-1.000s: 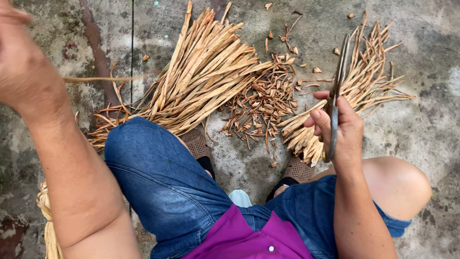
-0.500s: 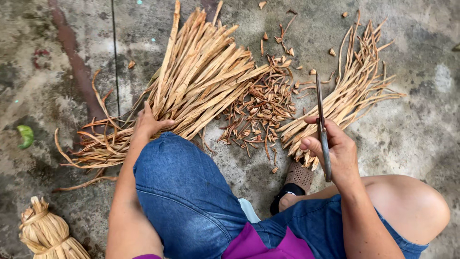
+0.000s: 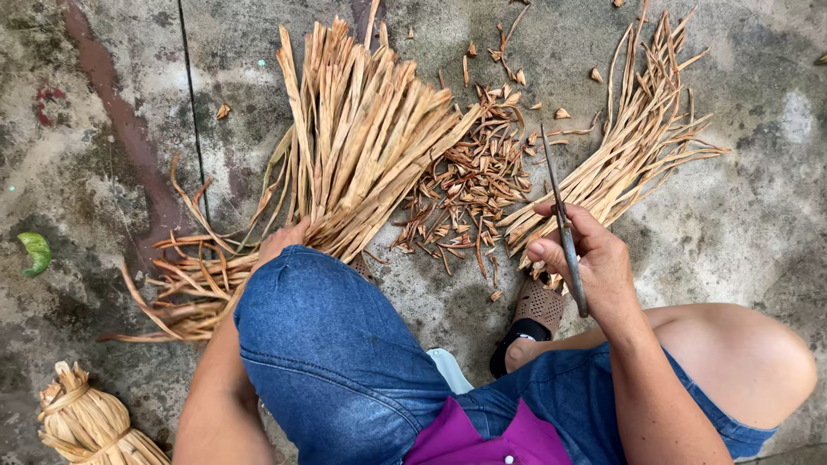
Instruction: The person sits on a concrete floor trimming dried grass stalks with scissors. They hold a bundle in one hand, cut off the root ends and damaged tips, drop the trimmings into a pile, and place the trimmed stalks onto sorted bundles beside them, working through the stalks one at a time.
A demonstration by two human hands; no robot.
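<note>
My left hand [image 3: 284, 238] reaches past my left knee into the base of a big fan of dry tan leaf strips [image 3: 366, 146] spread on the concrete, with its fingers down among the strips. My right hand [image 3: 590, 263] is shut on a thin dark knife [image 3: 562, 226] that points away from me. Just beyond that hand lies a second, slimmer pile of strips [image 3: 633, 151]. Between the two piles sits a heap of small brown cut scraps [image 3: 469, 185].
A tied bundle of strips [image 3: 86, 422] lies at the lower left, and a green leaf [image 3: 36, 251] at the left edge. My bent knees in blue denim [image 3: 332, 353] and a brown sandal [image 3: 534, 306] fill the lower middle. The floor is stained concrete [image 3: 95, 112].
My left arm came down from high at the left and the hand now rests in the base of the big pile. The right hand keeps the knife, hardly moved.
</note>
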